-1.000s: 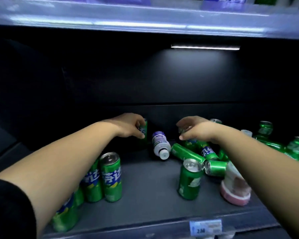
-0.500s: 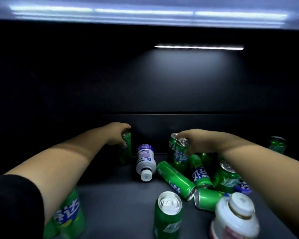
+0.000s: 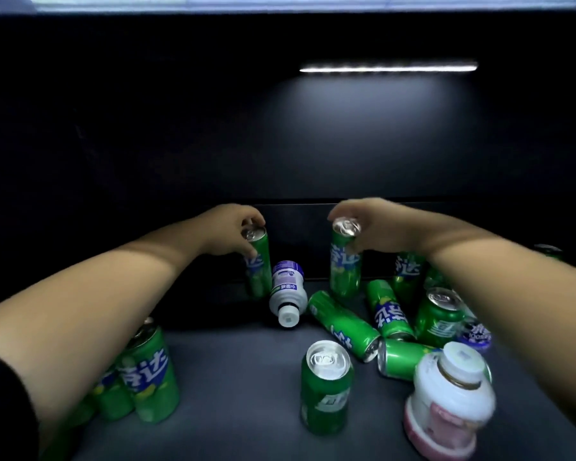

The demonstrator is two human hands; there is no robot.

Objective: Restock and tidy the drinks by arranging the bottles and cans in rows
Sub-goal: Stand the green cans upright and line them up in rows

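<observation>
Nearest, at the front right of the dark shelf [image 3: 230,377], stands a white bottle with a pink label [image 3: 449,404], and left of it, apart, a short green can [image 3: 325,387] stands upright. At the front left a cluster of tall green cans [image 3: 147,374] stands partly hidden under the left forearm.

Further in, right of centre, several green cans lie tumbled together: one long can on its side [image 3: 343,324], another [image 3: 389,309] just beside it, and a third [image 3: 399,357] across their near ends. A white bottle with a purple label [image 3: 288,291] lies with its cap toward the camera.

At the back, the left hand [image 3: 230,232] curls its fingers over the rim of an upright tall can [image 3: 258,264], which touches the lying bottle. The right hand [image 3: 369,224] grips the top of a second tall can [image 3: 345,261], also upright (whether its base rests on the shelf I cannot tell). Behind, a light strip [image 3: 388,67] glows on the dark rear wall.
</observation>
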